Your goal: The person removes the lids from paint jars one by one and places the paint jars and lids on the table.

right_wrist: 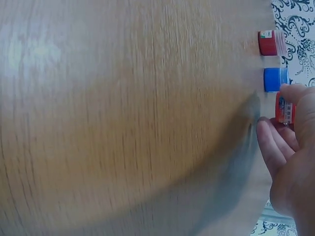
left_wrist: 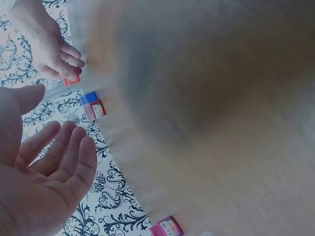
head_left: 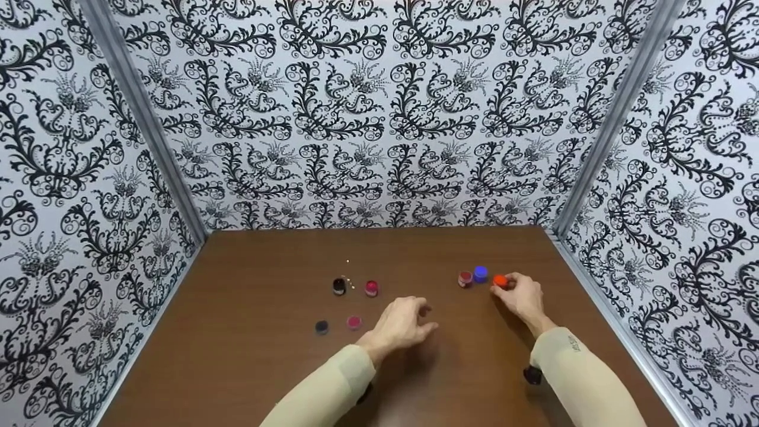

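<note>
My right hand (head_left: 522, 298) holds a small orange paint jar (head_left: 500, 281) between thumb and fingers at the right of the table. Beside it stand a blue paint jar (head_left: 480, 274) and a dark red paint jar (head_left: 465, 279), both with clear lids in the right wrist view. My left hand (head_left: 398, 325) hovers over the middle of the table with loosely bent fingers and nothing in them. To its left are a black paint jar (head_left: 339, 286) and a crimson paint jar (head_left: 372, 288), which look uncapped.
A dark lid (head_left: 321, 327) and a pink lid (head_left: 354, 322) lie on the brown table (head_left: 249, 356), nearer than the two left jars. Small bright specks (head_left: 350, 282) show by the black jar. Patterned walls (head_left: 367, 118) enclose the table's back and sides.
</note>
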`<state>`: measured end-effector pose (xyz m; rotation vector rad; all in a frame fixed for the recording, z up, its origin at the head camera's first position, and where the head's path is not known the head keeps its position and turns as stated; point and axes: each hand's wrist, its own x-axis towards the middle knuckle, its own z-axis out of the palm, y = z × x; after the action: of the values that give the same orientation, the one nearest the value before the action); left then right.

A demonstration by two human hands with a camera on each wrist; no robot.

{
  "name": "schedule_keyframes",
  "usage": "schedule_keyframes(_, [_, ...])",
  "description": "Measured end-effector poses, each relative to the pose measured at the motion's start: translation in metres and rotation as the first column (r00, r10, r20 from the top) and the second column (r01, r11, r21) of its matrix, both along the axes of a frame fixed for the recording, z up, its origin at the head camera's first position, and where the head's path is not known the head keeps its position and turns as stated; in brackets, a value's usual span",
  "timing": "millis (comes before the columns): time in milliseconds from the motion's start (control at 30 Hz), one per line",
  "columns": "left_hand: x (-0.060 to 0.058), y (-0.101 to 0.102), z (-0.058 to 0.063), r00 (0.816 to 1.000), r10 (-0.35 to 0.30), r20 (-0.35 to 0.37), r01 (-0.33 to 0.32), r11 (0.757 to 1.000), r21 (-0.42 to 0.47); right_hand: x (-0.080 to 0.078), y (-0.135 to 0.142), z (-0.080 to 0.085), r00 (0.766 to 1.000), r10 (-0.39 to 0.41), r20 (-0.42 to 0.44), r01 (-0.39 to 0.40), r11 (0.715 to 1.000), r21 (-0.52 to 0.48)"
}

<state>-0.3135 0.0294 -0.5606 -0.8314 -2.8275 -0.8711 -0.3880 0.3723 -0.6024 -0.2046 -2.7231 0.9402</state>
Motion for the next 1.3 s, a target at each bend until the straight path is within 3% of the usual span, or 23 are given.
schedule_keyframes(433, [-0.001,0.005,0.006,0.999,-0.016,-0.032,0.016,1.0,-0.014,0.004,-0.017,0.002,0.993,0.086,-0.076,-0.094,0.989,-0.115])
schedule_keyframes(667, [0.001,0.006,0.011,0.999,-0.019,-0.037,0.019,1.0,0.006,0.009,-0.028,0.005,0.994,0.07,-0.08,-0.082,0.984,-0.159])
schedule_keyframes(800, [-0.004,0.006,0.005,0.997,-0.037,-0.064,0.039,0.999,0.033,0.011,-0.035,0.008,0.991,0.07,-0.11,-0.09,0.978,-0.186])
schedule_keyframes(833, [-0.013,0.006,-0.008,0.994,-0.051,-0.098,0.055,0.997,0.044,0.011,-0.037,0.009,0.99,0.074,-0.118,-0.096,0.976,-0.196])
schedule_keyframes(933, [-0.016,0.005,-0.011,0.991,-0.052,-0.123,0.059,0.997,0.056,0.011,-0.042,0.012,0.985,0.094,-0.147,-0.126,0.966,-0.225])
schedule_keyframes(1033, [-0.015,0.005,-0.008,0.992,-0.038,-0.116,0.045,0.997,0.057,0.012,-0.048,0.015,0.978,0.114,-0.176,-0.155,0.958,-0.24])
schedule_keyframes(1067, [-0.006,0.005,0.006,0.996,-0.024,-0.088,0.028,0.998,0.051,0.013,-0.05,0.016,0.975,0.122,-0.184,-0.166,0.955,-0.244])
schedule_keyframes(1300, [-0.002,0.008,0.018,0.997,-0.007,-0.081,0.01,0.999,0.04,0.017,-0.058,0.023,0.957,0.197,-0.213,-0.257,0.918,-0.303])
